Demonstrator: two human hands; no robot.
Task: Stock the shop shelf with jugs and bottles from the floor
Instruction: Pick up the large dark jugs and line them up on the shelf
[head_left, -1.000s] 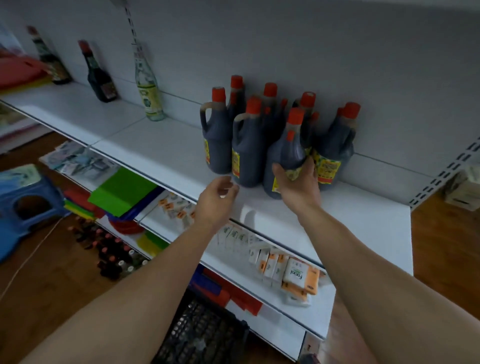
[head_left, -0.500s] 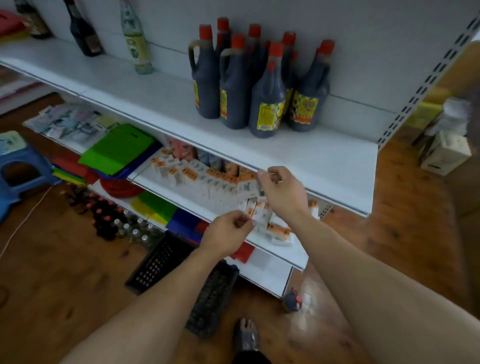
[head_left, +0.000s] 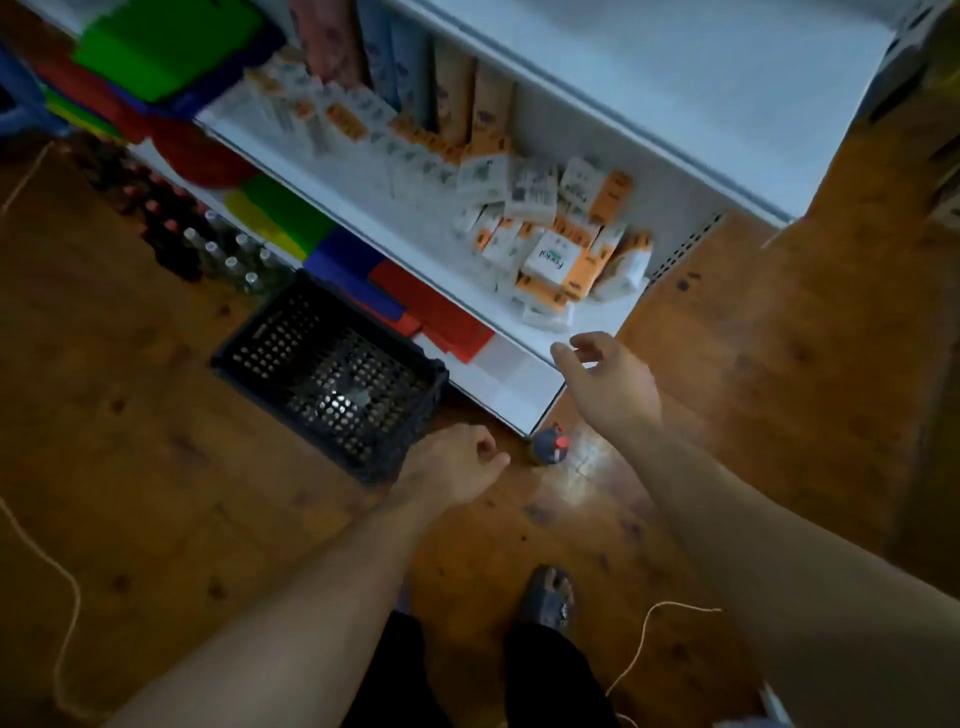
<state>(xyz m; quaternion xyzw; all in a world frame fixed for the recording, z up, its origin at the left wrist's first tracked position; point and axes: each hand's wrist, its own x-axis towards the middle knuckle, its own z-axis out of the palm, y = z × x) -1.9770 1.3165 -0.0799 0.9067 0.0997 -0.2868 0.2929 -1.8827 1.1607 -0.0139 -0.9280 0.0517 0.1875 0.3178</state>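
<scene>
Head view, looking steeply down the shelving to the floor.

Item 1: jug (head_left: 549, 447), dark with a red cap, standing on the wooden floor (head_left: 156, 467) just beside the corner of the bottom shelf (head_left: 514, 384). Not yet picked up. Its label is too small for me to read.

Item 2: small bottles (head_left: 208, 244), a cluster of red-capped and clear-capped ones on the floor left of the black crate (head_left: 332, 384). No writing legible. I can see nothing in the crate.

Item 3: left hand (head_left: 452, 467), fingers loosely curled, holding nothing, low and near the jug.

Item 4: right hand (head_left: 608, 384), fingers spread and relaxed, empty, over the end of the lower shelves.

Item 5: orange-and-white boxes (head_left: 556, 260), heaped on the middle shelf. One shows a green word starting with "F"; I cannot make out the rest.

Item 6: top shelf (head_left: 675, 78), only a bare white stretch in frame.

Progress, as I judge it: unfinished. The jug and the floor bottles remain to be lifted. What is already stocked lies out of frame.
</scene>
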